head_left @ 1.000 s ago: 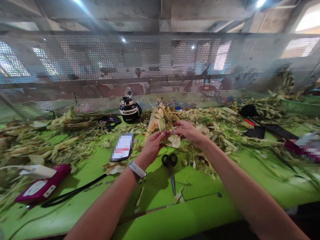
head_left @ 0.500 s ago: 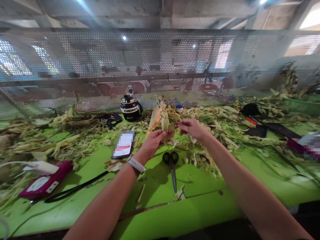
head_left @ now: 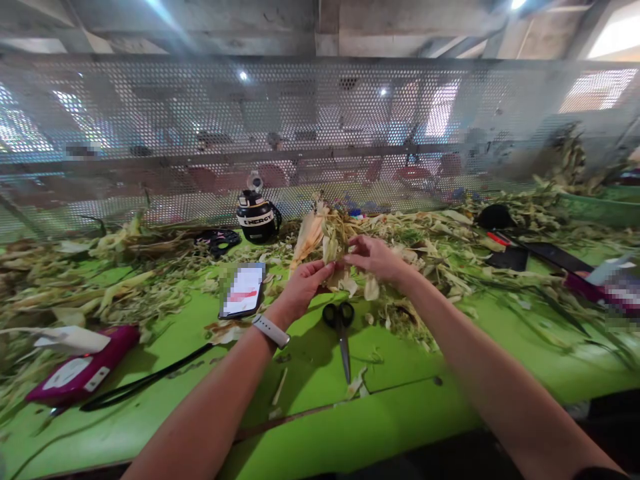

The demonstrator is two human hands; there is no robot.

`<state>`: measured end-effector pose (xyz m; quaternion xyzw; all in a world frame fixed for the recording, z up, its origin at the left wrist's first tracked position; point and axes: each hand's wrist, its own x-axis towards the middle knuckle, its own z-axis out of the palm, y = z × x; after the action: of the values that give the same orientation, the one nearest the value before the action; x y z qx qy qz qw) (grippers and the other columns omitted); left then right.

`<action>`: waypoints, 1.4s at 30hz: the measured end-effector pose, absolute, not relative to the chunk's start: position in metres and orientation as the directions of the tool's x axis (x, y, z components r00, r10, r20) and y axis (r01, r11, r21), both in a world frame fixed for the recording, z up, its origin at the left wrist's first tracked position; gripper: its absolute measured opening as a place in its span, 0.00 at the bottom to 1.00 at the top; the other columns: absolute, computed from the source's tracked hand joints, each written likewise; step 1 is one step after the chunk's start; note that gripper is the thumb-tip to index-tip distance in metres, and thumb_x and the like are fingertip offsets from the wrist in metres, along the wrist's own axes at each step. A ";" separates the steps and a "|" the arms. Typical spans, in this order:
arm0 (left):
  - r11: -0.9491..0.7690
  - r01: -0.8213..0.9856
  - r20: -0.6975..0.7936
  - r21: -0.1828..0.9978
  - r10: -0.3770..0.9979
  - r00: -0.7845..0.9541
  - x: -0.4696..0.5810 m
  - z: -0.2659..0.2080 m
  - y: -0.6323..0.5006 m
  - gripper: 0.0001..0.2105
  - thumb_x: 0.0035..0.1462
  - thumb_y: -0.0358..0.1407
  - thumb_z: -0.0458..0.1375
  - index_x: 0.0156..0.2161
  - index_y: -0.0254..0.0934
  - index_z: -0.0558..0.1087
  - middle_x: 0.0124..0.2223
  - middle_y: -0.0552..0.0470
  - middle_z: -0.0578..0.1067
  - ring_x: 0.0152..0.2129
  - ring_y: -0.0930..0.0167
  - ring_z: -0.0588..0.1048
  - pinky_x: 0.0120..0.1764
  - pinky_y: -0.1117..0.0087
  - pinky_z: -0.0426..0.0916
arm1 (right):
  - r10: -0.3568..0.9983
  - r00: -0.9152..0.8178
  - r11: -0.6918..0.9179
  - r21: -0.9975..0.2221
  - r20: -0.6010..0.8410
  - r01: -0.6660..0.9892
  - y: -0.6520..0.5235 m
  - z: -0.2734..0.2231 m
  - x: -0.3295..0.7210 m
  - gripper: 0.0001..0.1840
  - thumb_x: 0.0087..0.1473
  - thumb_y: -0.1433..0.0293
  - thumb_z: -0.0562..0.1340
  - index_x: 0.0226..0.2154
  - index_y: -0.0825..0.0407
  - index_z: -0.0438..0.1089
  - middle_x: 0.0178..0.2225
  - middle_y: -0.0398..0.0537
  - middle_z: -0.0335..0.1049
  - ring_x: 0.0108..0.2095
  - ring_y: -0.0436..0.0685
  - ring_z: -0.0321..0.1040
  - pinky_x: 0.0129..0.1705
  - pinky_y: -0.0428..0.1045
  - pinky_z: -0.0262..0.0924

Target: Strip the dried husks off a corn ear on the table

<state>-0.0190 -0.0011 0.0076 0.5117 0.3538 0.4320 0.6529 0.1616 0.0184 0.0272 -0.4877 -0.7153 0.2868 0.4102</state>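
Observation:
My left hand is closed around the lower end of a bundle of dry corn husks, which stands upright with pale green and orange-tan leaves. At the bundle's right side is my right hand, its bent fingers against the husk; the exact grip of the fingertips is partly hidden. Loose husk pieces hang just below both hands. Black-handled scissors lie on the green table beneath them, points toward me.
Behind stands a black bottle near a perforated metal screen. A phone lies left of my hands. Farther left is a magenta power strip with a plugged-in white charger. Husk scraps spread along both sides; a green basket is far right.
My right hand has moved slightly left, closer to the husk bundle. A pale husk piece now hangs below it. My left hand keeps its hold, and the view has shifted a little.

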 end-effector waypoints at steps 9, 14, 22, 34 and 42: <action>-0.172 0.070 0.154 0.983 0.965 0.211 -0.023 0.005 0.011 0.09 0.44 0.37 0.63 0.28 0.32 0.78 0.22 0.53 0.73 0.19 0.75 0.64 0.25 0.75 0.57 | 0.904 -0.218 0.335 -0.292 0.368 0.896 0.022 0.025 0.180 0.08 0.50 0.73 0.58 0.25 0.52 0.73 0.30 0.51 0.72 0.35 0.57 0.67 0.37 0.47 0.55; -0.165 0.093 0.159 0.982 0.985 0.074 -0.033 0.008 0.015 0.11 0.45 0.39 0.60 0.30 0.31 0.77 0.18 0.56 0.68 0.16 0.77 0.58 0.21 0.75 0.52 | 0.860 0.219 0.036 -0.482 0.461 0.875 0.031 0.023 0.221 0.10 0.49 0.74 0.56 0.26 0.52 0.73 0.34 0.54 0.72 0.38 0.60 0.66 0.40 0.50 0.55; -0.116 0.166 0.112 0.979 0.993 0.036 -0.036 -0.006 0.023 0.12 0.43 0.39 0.60 0.29 0.32 0.77 0.20 0.54 0.71 0.18 0.75 0.62 0.23 0.74 0.55 | 0.699 0.613 0.063 -0.885 0.370 0.462 0.041 0.034 0.253 0.16 0.47 0.60 0.54 0.28 0.55 0.69 0.20 0.45 0.63 0.23 0.52 0.59 0.26 0.47 0.53; 0.008 -0.445 0.127 0.896 0.954 0.273 -0.011 0.017 -0.009 0.09 0.44 0.36 0.64 0.33 0.35 0.77 0.45 0.48 0.75 0.43 0.70 0.70 0.47 0.69 0.63 | 0.824 0.244 0.476 -0.858 0.511 0.191 0.019 0.043 0.167 0.16 0.41 0.57 0.62 0.27 0.52 0.66 0.26 0.42 0.65 0.28 0.50 0.60 0.33 0.46 0.58; 0.306 -0.447 -0.015 0.840 0.838 0.545 -0.006 0.011 -0.022 0.06 0.47 0.35 0.64 0.32 0.35 0.76 0.37 0.50 0.77 0.35 0.71 0.73 0.42 0.64 0.69 | 0.792 0.284 0.497 -0.841 0.541 0.216 0.004 0.032 0.134 0.11 0.48 0.60 0.58 0.26 0.51 0.63 0.25 0.42 0.63 0.27 0.50 0.59 0.32 0.46 0.59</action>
<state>-0.0058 -0.0218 0.0107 0.4175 0.2342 0.4154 0.7735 0.1337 0.0040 0.0317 -0.4521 -0.5573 0.2176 0.6616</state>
